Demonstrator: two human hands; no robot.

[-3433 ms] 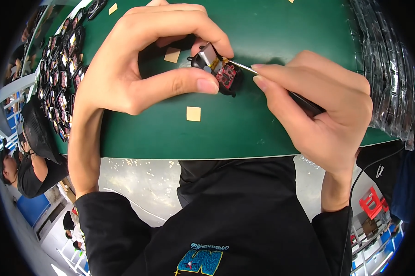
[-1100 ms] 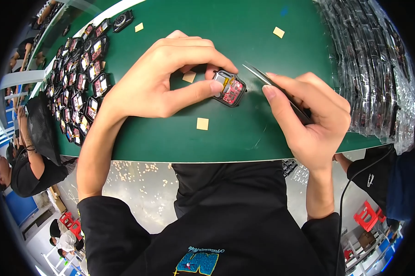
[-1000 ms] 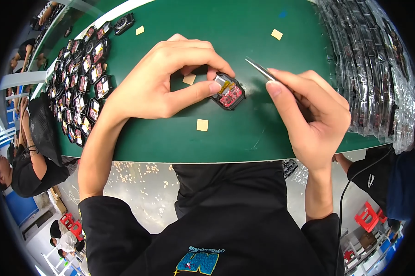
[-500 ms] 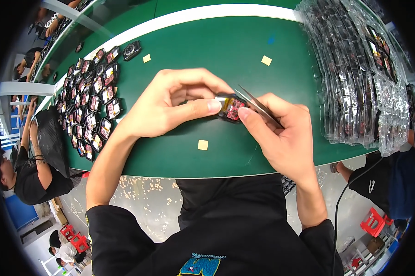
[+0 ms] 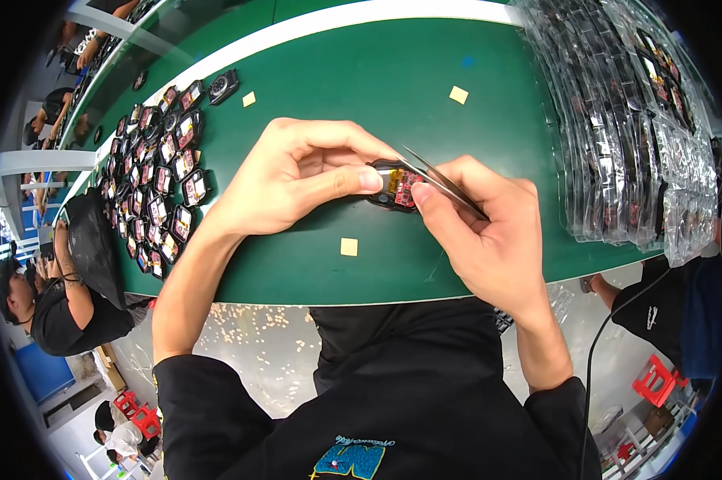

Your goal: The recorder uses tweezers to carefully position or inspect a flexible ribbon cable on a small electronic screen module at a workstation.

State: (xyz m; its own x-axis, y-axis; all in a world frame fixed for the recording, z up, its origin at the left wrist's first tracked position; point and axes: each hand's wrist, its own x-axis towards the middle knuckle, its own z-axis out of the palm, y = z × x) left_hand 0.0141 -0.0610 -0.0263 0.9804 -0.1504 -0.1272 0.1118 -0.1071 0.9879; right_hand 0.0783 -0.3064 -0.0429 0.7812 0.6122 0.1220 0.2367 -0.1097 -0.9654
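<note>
1. Left hand [image 5: 285, 178], beyond-left of the yellow square [image 5: 349, 247]: pinching an open watch case [image 5: 393, 183].
2. Right hand [image 5: 493, 240], beyond-right: gripping tweezers [image 5: 454, 192], thumb at the case.
3. Case: beyond the square, between hands, long axis roughly sideways.

Left hand [image 5: 297, 180] pinches an open black case [image 5: 396, 184], red board and yellow tape facing up, above the desk [image 5: 297, 268] nearer its front edge than the far one; right hand [image 5: 489, 232] grips metal tweezers [image 5: 449, 186], tips aimed toward the far edge, thumb at the case's right end. Similar open units [image 5: 161, 172] crowd the desk's left edge, and stacked clear plastic trays [image 5: 605, 160] line the right edge. Pale yellow square [image 5: 349, 246] sits near the front edge, two more further back.
</note>
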